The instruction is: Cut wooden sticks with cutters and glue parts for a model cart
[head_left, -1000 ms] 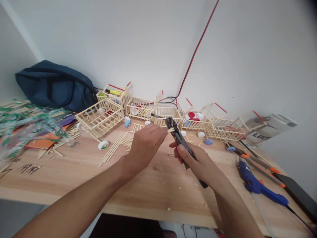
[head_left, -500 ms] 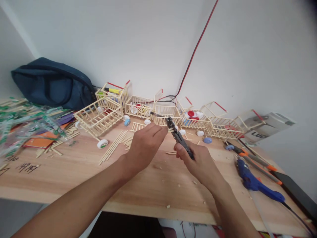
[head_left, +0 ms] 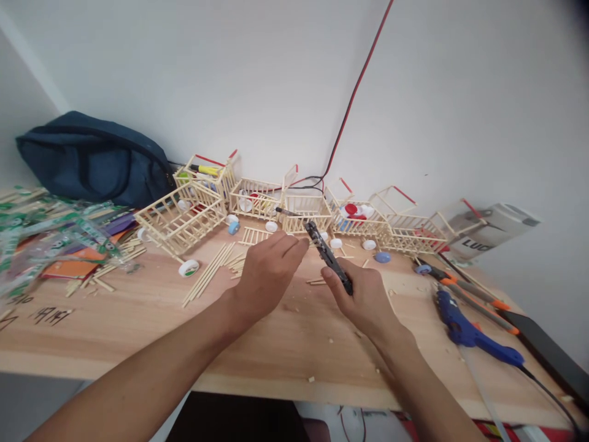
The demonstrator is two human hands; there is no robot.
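My right hand (head_left: 361, 294) is wrapped around a dark grey multi-tool (head_left: 329, 256), whose head points up and to the left. Just left of that head, my left hand (head_left: 273, 273) is closed in a pinch on a thin wooden stick (head_left: 312, 244). Only a short end of the stick shows near the tool; the fingers hide the rest. Behind both hands stand several small cart models made of sticks, among them a tilted cart (head_left: 181, 218) with bottle-cap wheels. Loose wooden sticks (head_left: 209, 273) lie left of my left hand, near a ladder-shaped stick panel (head_left: 254, 236).
A blue glue gun (head_left: 473, 334) and orange-handled pliers (head_left: 483, 307) lie at the right, beside a long black object (head_left: 547, 353). Plastic wrappers (head_left: 55, 236) and a dark blue bag (head_left: 94, 159) fill the left. Small offcuts dot the wooden table (head_left: 294, 344).
The view has shifted slightly. The multi-tool's head has turned a little and less of the stick shows beside it. Both hands keep their grip.
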